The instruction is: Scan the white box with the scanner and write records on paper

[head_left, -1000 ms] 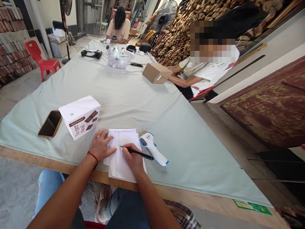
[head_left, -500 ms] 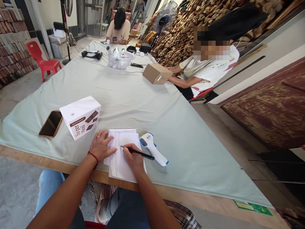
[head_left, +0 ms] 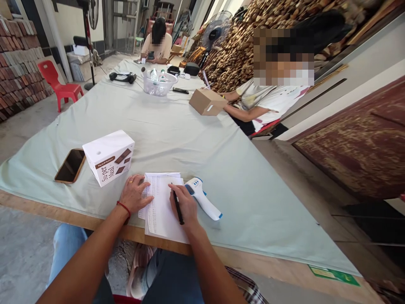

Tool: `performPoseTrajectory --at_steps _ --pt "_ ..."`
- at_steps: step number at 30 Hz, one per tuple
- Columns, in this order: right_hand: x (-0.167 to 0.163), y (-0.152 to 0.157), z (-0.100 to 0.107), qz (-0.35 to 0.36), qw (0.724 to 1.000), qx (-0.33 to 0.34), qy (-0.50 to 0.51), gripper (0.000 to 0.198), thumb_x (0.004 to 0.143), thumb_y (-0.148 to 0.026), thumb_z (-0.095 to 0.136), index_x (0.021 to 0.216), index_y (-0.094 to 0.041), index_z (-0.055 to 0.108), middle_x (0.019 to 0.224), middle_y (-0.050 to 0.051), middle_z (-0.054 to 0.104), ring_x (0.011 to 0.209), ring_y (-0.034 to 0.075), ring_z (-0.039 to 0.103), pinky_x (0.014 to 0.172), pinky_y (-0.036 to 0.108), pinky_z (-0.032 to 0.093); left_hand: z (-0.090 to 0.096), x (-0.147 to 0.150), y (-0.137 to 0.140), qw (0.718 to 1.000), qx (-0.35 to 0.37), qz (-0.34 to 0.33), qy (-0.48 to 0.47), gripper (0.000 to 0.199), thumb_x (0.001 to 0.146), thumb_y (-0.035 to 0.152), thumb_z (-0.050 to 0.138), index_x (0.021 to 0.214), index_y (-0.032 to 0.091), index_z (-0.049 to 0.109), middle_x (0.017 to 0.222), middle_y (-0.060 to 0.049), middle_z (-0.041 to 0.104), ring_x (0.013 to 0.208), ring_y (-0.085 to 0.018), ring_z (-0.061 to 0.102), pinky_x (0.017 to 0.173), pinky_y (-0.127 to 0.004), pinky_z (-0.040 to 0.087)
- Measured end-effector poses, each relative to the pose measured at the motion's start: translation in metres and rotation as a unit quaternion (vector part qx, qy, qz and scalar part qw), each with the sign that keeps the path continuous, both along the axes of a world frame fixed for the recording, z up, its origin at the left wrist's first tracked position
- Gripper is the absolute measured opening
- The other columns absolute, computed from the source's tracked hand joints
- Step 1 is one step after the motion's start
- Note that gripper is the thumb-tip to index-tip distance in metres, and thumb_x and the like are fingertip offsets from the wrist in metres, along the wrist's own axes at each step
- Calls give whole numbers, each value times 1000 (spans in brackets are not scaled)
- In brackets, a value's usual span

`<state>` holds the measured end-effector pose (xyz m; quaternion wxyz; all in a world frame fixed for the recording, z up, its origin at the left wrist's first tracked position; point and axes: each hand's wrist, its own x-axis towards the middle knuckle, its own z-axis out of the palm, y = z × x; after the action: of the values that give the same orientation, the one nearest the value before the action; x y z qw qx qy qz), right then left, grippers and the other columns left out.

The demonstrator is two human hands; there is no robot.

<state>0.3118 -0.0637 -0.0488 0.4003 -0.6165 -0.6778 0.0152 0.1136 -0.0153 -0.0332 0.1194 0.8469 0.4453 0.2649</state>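
Note:
My left hand (head_left: 135,194) lies flat with spread fingers on the left side of a stack of paper sheets (head_left: 163,223) at the table's near edge. Columns of small handwriting fill the left part of the top sheet. In my right hand (head_left: 186,207) is a black pen (head_left: 177,207), its shaft slanting down toward my wrist. That hand rests over the right part of the sheets. Just right of it lies a white and blue infrared thermometer (head_left: 205,200). A white box (head_left: 109,158) with brown print stands beyond my left hand.
A phone (head_left: 70,165) lies left of the white box. Farther off are a clear basin (head_left: 160,88) with bottles, a black headset (head_left: 122,77) and a cardboard box (head_left: 207,101) by a seated person (head_left: 262,99). Another person (head_left: 164,46) sits at the far end.
My right hand has shifted slightly right and up, and the pen has swung from pointing left to lying steeply along the hand. My left hand stays put.

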Motion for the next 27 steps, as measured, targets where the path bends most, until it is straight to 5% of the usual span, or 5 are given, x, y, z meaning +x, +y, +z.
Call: performPoseTrajectory --at_steps 4,10,14,19,27 --pt "18 5 -9 8 982 -29 -189 46 85 -6 36 121 -18 61 108 12 65 90 25 58 76 37 48 0 -7 -14 1000 4 -9 -18 29 73 26 71 101 20 65 117 -10 57 114 -27 51 107 -49 36" --pt "39 -10 -8 -92 979 25 -181 39 87 -14 39 115 -20 64 110 11 63 99 25 56 81 37 44 -4 -47 -42 995 34 -22 -90 15 76 22 65 90 21 61 109 -8 58 111 -26 52 98 -44 44" --pt "54 -22 -10 -258 950 -18 -177 37 88 -32 48 113 -11 64 110 17 64 98 29 55 84 41 39 -5 -82 -30 953 131 196 -191 17 78 24 63 88 20 50 102 -8 52 103 -25 51 91 -44 45" --pt "59 -25 -21 -262 952 -54 -147 39 89 -35 44 112 -11 64 104 15 68 94 27 57 84 38 36 1 -106 5 862 170 387 -279 56 58 43 79 93 19 43 101 -7 44 109 -29 45 96 -49 41" --pt "61 -23 -22 -228 973 -21 -21 54 87 -54 39 113 -14 63 104 15 68 94 28 59 84 39 43 11 -110 34 907 -48 216 -358 77 59 40 82 121 20 42 113 -9 56 106 -26 57 92 -43 48"
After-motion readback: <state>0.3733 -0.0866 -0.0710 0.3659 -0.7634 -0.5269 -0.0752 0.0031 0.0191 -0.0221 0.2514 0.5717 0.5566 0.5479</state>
